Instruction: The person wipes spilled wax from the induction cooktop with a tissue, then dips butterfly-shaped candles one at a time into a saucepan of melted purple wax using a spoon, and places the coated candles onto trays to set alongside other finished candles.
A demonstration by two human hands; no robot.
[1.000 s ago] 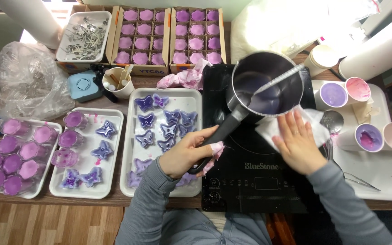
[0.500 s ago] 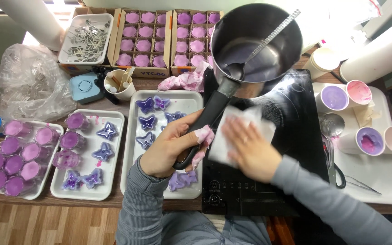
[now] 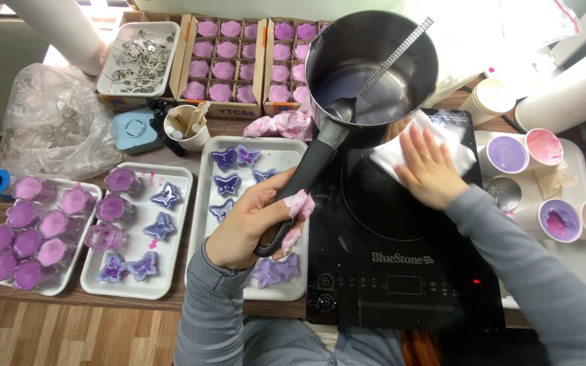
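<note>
Evidently, a dark saucepan (image 3: pixel 374 74) was held lifted off the black induction cooktop (image 3: pixel 401 257) by the left hand (image 3: pixel 252 227), whose grip was closed tight around the long black handle (image 3: pixel 300 186), a wad of pink-stained cloth (image 3: pixel 298 203) being pinched between palm and handle, probably as padding against heat. Up and to the right of that grip, the pan was kept raised and tipped slightly, so that the glass surface beneath was left free. A perforated metal spoon (image 3: pixel 381 68) was left resting inside the pan, its handle propped over the rim, above a thin film of purple wax.

The right hand (image 3: pixel 425 166) was laid flat, fingers spread and holding nothing in a closed grip, upon a white paper towel (image 3: pixel 442 139) pressed to the cooktop just under the pan, seemingly to wipe it. Left of the gripping hand, a white tray (image 3: pixel 205 203) of purple butterfly moulds (image 3: pixel 226 184) was set close by. Right of the flat hand, small paper cups (image 3: pixel 506 154) with purple and pink residue were stood on another tray on the bench.
</note>
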